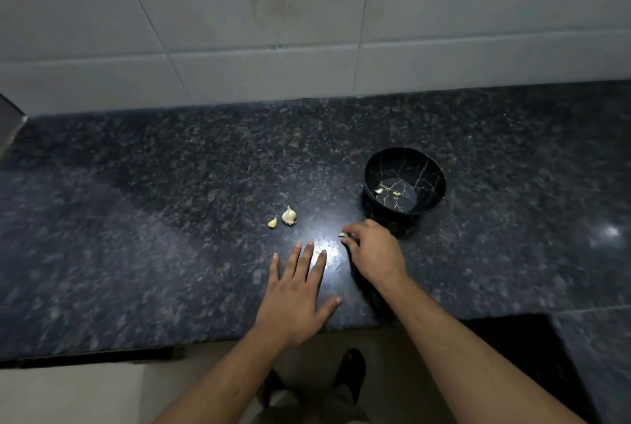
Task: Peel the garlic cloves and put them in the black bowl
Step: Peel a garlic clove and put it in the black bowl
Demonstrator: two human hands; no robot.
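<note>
Two cloves point(387, 192) lie in the bowl point(433, 198); two more cloves point(283, 217) lie left of it.

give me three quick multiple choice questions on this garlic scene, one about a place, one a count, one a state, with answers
1. Where does the black bowl stand?
A. left of both hands
B. beyond the right hand
C. on the floor

2. How many garlic pieces lie in the bowl?
A. none
B. two
C. five

3. How is the left hand?
A. flat, fingers spread on the counter
B. gripping the bowl
C. holding a knife

Answers:
1 B, the bowl sits just past the right hand, to the right.
2 B, two pale pieces show on its bottom.
3 A, its fingers lie straight on the stone, holding nothing.
</note>
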